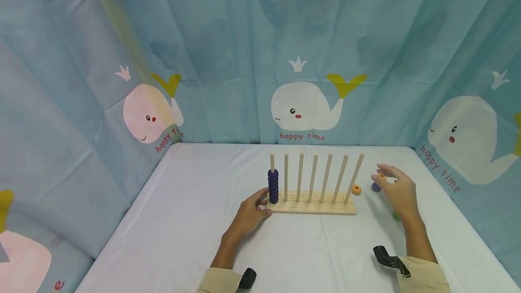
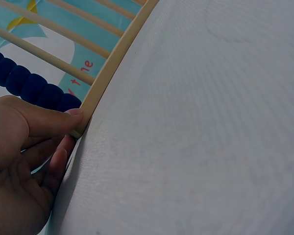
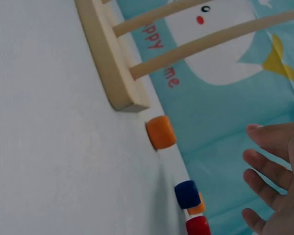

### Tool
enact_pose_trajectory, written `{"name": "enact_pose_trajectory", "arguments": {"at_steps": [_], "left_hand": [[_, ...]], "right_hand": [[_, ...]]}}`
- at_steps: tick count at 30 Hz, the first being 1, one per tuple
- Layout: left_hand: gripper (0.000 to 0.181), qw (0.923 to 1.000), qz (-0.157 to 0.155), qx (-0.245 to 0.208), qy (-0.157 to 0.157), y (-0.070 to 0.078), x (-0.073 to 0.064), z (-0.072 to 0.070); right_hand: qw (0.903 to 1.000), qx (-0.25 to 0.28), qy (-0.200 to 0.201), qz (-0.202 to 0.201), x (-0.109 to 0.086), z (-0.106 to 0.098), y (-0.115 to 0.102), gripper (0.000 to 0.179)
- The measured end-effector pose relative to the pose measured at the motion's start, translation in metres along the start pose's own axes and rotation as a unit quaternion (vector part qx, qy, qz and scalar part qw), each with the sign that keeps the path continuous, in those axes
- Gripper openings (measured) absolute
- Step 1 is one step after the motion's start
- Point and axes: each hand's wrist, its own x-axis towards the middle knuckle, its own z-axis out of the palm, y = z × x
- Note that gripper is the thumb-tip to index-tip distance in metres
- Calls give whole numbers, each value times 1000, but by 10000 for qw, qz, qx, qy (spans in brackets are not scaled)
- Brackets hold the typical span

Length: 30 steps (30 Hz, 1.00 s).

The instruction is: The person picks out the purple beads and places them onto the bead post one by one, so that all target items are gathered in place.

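A wooden bead rack with a flat base (image 1: pixel 313 210) and several upright pegs stands on the white table. Dark blue beads (image 1: pixel 273 186) are stacked on its leftmost peg; the other pegs carry none. My left hand (image 1: pixel 249 214) grips the left end of the base, thumb at the front edge, as the left wrist view also shows. Over the loose beads at the right, my right hand (image 1: pixel 400 193) hovers with fingers apart and nothing between them. Near it lie an orange bead (image 3: pixel 161 132), a blue bead (image 3: pixel 187 195) and a second orange bead (image 3: pixel 198 205) partly behind the blue one.
A red bead (image 3: pixel 198 226) shows at the lower edge of the right wrist view. Something green (image 1: pixel 396 215) lies partly hidden by the right wrist. Blue whale-print curtains (image 1: pixel 228 103) enclose the white tabletop (image 1: pixel 179 220) at the back and sides.
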Motion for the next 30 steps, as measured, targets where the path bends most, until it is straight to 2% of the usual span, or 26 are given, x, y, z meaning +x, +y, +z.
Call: {"name": "enact_pose_trajectory", "arguments": {"at_steps": [7,14,23,30], "left_hand": [[66,10000,-38,41,6,-2,1,-1],[66,10000,20,6,3,-2,0,0],[65,10000,26,4,10,-1,0,1],[66,10000,51,25,-20,-1,0,1]], "right_hand": [[9997,-168,-158,37,2,3,18,50],[9985,-293,-344,313,1,3,30,56],[9978,-394,-531,77,-3,6,36,51],[9964,-520,-651,140,-1,7,44,50]]}}
